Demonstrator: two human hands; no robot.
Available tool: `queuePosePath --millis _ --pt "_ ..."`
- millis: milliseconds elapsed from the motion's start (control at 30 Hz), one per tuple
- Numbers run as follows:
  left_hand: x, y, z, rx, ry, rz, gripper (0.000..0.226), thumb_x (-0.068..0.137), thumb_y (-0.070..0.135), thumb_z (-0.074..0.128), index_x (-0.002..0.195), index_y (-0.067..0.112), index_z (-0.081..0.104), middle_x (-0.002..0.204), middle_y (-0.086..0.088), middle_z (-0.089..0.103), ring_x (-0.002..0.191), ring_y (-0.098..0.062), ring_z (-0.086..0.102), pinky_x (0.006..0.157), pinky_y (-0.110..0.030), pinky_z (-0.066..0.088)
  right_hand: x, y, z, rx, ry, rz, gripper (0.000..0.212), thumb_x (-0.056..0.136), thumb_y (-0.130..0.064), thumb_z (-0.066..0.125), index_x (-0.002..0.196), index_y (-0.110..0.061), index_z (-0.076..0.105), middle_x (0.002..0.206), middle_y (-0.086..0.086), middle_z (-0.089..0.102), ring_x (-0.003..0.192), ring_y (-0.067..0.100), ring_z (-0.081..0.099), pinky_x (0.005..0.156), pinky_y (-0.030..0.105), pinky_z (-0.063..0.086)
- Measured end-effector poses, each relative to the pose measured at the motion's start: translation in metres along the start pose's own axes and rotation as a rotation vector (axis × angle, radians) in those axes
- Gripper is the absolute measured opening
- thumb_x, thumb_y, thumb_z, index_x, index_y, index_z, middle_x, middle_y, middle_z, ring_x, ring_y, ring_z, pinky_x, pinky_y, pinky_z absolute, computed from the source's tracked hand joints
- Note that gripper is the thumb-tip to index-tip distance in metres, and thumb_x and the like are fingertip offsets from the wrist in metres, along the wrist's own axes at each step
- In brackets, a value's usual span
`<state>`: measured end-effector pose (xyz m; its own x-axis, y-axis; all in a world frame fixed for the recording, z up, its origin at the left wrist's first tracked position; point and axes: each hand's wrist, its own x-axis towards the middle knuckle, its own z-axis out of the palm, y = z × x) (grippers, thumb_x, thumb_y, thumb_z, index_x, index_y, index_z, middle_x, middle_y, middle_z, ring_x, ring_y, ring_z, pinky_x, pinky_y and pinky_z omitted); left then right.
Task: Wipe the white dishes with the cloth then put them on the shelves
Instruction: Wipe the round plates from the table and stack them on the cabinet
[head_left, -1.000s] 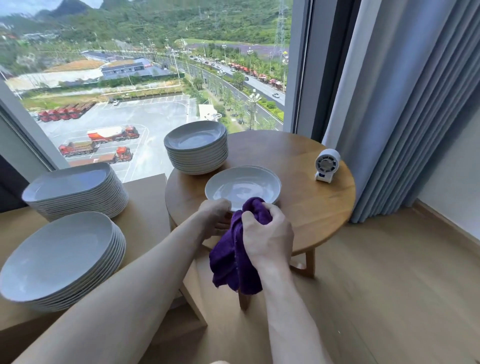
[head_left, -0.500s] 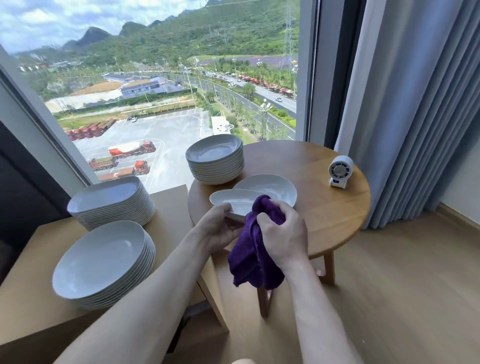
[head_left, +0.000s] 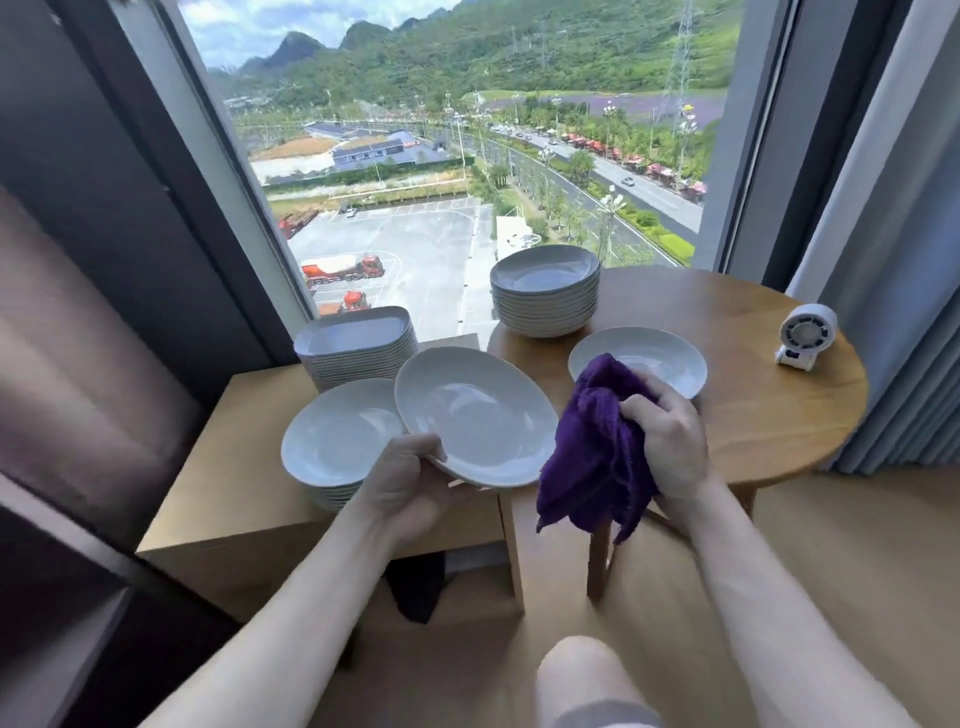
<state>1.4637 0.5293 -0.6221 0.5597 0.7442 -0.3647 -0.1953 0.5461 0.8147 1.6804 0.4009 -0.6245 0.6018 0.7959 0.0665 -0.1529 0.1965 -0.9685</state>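
Note:
My left hand (head_left: 410, 483) grips the near rim of a white oval dish (head_left: 475, 413) and holds it in the air, tilted, over the gap between the low cabinet and the round table. My right hand (head_left: 667, 439) clutches a bunched purple cloth (head_left: 592, 452) that hangs down beside the dish's right edge. Another white dish (head_left: 662, 356) lies on the round table behind the cloth. A stack of round white plates (head_left: 337, 439) sits on the cabinet just left of the held dish.
A stack of rectangular white dishes (head_left: 358, 338) stands at the back of the wooden cabinet (head_left: 234, 499). A stack of bowls (head_left: 545, 288) and a small white fan (head_left: 805, 335) sit on the round wooden table (head_left: 779, 415). Grey curtains hang at the right; a window is behind.
My left hand has lifted the dish off the table and carried it left toward the cabinet's plate stack. The cloth hand stayed near the table's front edge. The view has turned left.

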Motion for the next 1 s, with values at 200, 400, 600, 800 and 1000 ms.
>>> queuePosePath --millis 200,400,600,800,1000 --pt "-0.076 -0.016 -0.065 -0.226 -0.107 0.009 0.081 0.061 -0.010 0.051 0.141 0.001 0.058 0.140 -0.026 0.063 0.129 -0.045 0.061 0.098 -0.052 0.057 -0.047 0.018 0.062 -0.104 -0.248 0.096 0.050 0.079 -0.009 0.054 0.121 -0.029 0.070 0.111 0.008 0.074 0.091 0.019 0.067 0.081 0.034 0.052" --pt "-0.129 -0.041 -0.115 -0.234 -0.037 0.020 0.093 0.044 -0.003 0.064 0.136 0.000 0.060 0.129 -0.021 0.070 0.115 -0.037 0.071 0.086 -0.042 0.062 -0.096 0.047 0.107 -0.492 -0.503 0.210 0.074 0.076 -0.034 0.063 0.147 -0.037 0.045 0.136 -0.006 0.056 0.118 0.017 0.059 0.100 0.036 0.051" --pt "-0.140 -0.054 -0.127 -0.151 -0.058 0.070 0.087 0.057 -0.013 0.044 0.142 0.002 0.057 0.133 -0.024 0.067 0.114 -0.037 0.070 0.085 -0.041 0.062 -0.127 0.085 0.135 -0.942 -0.598 -0.015 0.100 0.068 -0.076 0.067 0.153 -0.042 0.025 0.156 -0.022 0.018 0.137 0.004 0.033 0.114 0.028 0.034" --pt "-0.135 -0.063 -0.122 0.065 -0.091 0.081 0.085 0.063 -0.011 0.044 0.144 0.013 0.056 0.134 -0.020 0.067 0.119 -0.037 0.067 0.096 -0.046 0.059 -0.124 0.104 0.133 -0.981 -0.406 -0.123 0.078 0.079 -0.052 0.069 0.147 -0.040 0.034 0.148 -0.019 0.032 0.125 0.010 0.047 0.099 0.021 0.039" --pt "-0.137 -0.056 -0.123 0.172 -0.275 0.068 0.070 0.080 -0.010 0.062 0.144 0.020 0.057 0.137 -0.019 0.065 0.122 -0.034 0.065 0.101 -0.041 0.055 -0.123 0.096 0.136 -0.907 -0.356 -0.176 0.081 0.075 -0.034 0.070 0.151 -0.034 0.039 0.151 -0.017 0.036 0.133 0.002 0.040 0.104 0.013 0.033"
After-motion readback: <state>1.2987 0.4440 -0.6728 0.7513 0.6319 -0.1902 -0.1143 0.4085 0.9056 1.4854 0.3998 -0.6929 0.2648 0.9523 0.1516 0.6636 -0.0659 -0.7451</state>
